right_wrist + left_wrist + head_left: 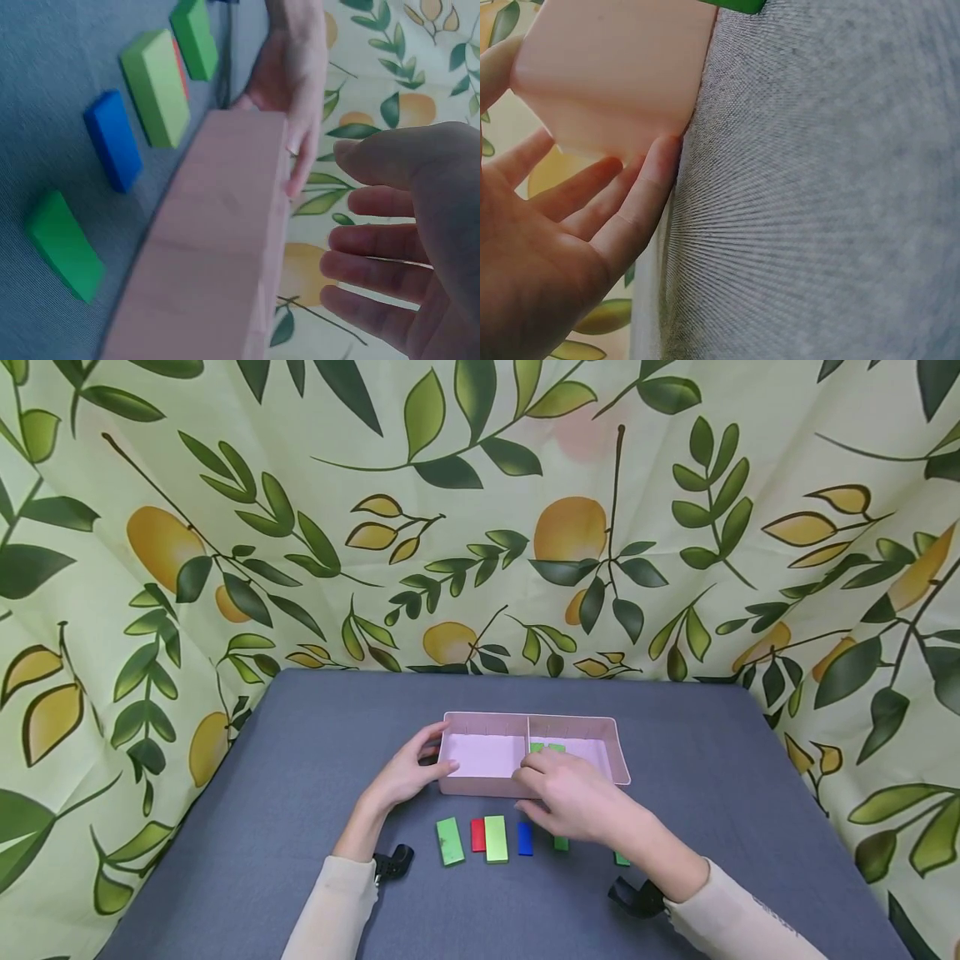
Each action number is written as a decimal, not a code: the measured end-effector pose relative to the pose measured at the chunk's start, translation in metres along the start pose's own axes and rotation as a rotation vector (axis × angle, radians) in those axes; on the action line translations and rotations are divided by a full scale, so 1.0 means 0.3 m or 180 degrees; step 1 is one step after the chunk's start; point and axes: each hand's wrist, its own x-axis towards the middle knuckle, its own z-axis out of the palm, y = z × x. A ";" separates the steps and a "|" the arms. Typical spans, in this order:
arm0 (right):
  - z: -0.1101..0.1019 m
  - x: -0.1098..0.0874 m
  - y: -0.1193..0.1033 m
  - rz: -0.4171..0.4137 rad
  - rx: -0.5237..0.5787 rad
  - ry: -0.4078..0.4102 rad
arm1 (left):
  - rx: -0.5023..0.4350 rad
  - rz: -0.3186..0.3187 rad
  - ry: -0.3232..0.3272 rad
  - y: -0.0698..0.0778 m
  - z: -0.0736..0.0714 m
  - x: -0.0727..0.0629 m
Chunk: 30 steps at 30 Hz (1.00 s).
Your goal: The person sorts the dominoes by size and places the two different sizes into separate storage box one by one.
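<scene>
A pink two-compartment box [483, 787] stands on the table. My left hand [408, 772] holds its left end, with fingers at the end wall and the thumb near the front rim. The left wrist view shows the fingers [630, 217] against that wall. My right hand [573, 793] hovers over the front of the right compartment, hiding part of it. In the right wrist view the right hand [420, 240] has its fingers apart and nothing in them. Green blocks [557, 747] show inside the right compartment, partly hidden.
In front of the box lie a green block [450, 842], a red block [477, 835], a light green block [496, 839] and a blue block [525, 839]. Another green block [561, 843] is partly under the right hand. A green piece [622, 859] shows by the right wrist.
</scene>
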 end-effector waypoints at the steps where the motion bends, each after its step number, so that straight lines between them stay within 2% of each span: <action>1: 0.008 -0.002 -0.005 -0.0023 0.0006 0.0008 | 0.0004 0.0005 0.0001 -0.001 -0.001 0.000; 4: 0.032 -0.009 -0.021 -0.0072 0.0055 0.0003 | 0.0016 0.0022 0.0006 -0.002 -0.002 0.001; 13: 0.096 -0.025 -0.077 -0.0041 0.0187 -0.0232 | 0.0007 0.0016 0.0018 -0.003 -0.001 -0.001; 23: 0.167 -0.027 -0.132 -0.0074 0.0032 -0.0361 | 0.0001 0.0039 0.0021 -0.004 0.000 0.001; 30: 0.213 -0.031 -0.151 -0.0056 0.0018 -0.0560 | 0.0053 0.0040 0.0014 -0.007 -0.005 -0.001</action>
